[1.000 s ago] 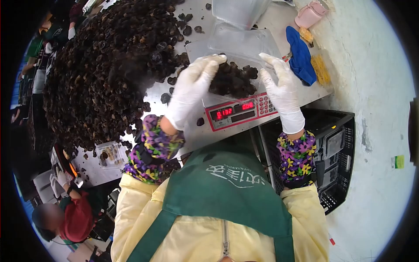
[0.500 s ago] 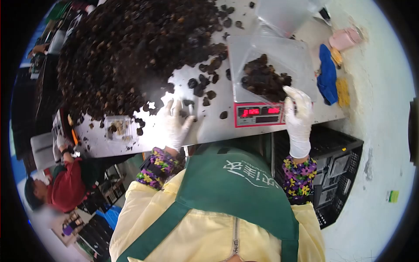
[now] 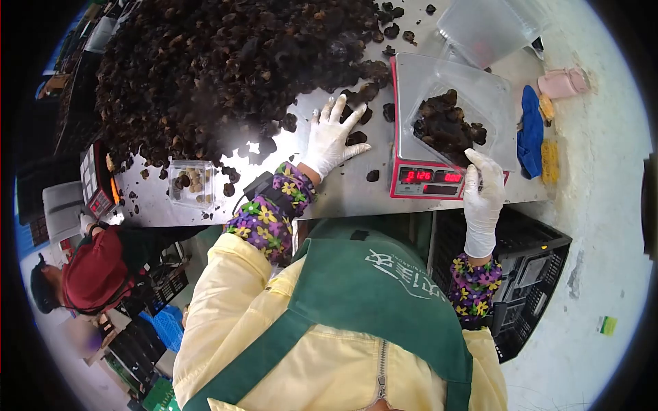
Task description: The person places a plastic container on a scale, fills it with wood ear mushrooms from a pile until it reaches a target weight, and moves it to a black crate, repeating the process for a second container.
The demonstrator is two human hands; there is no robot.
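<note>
Both hands are in white gloves. Left hand (image 3: 332, 137) is spread flat, fingers fanned out, on the steel table (image 3: 343, 198) right at the edge of the big mushroom pile (image 3: 219, 68), with a few loose dark pieces touching or just beside the fingertips. Right hand (image 3: 483, 181) is curled around the near corner of the clear tray (image 3: 452, 103), which sits on the red scale (image 3: 428, 181); the fingers look closed on the tray's rim, thumb side hidden so can't tell exactly how it's pinched. Tray has a clump of dark mushrooms in it, and the scale's red digits are lit. Off to the left on the table there's a small clear box (image 3: 192, 181) with a few paler bits inside. Right of the scale lies a blue cloth (image 3: 531, 130), and under the table a black crate (image 3: 528, 274). Another person in a red cap (image 3: 92, 270) is down at the lower left.
</note>
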